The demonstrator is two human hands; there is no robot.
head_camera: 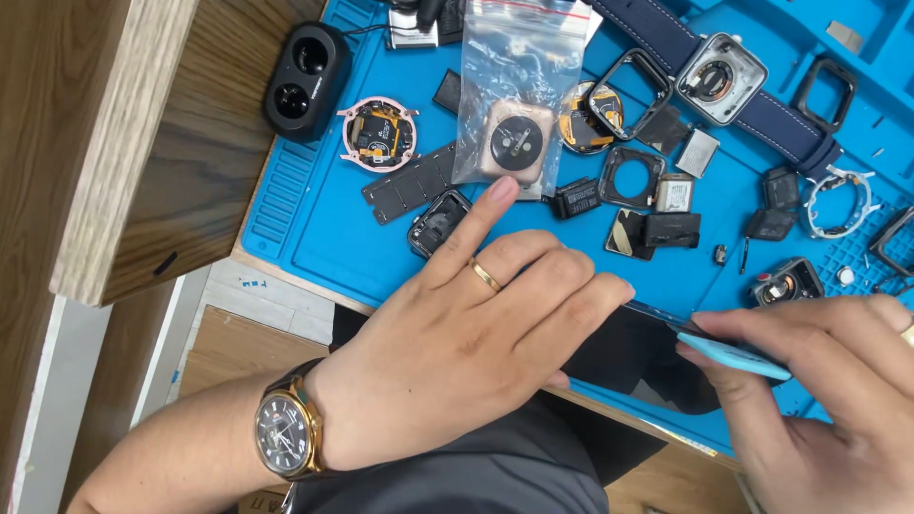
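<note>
Both hands hide the dark flat device (624, 357) on the blue mat (324, 238): my left hand (476, 333) lies flat, released; my right hand (819, 381), cut off, pinches a light-blue pick (733, 357) at its edge.

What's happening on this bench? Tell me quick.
A person works over a blue mat strewn with taken-apart smartwatch parts. The left hand, with a ring and a wristwatch, lies flat on a dark flat device, one finger stretched toward a clear bag holding a gold watch case. The right hand pinches a thin light-blue tool at the device's edge.
</note>
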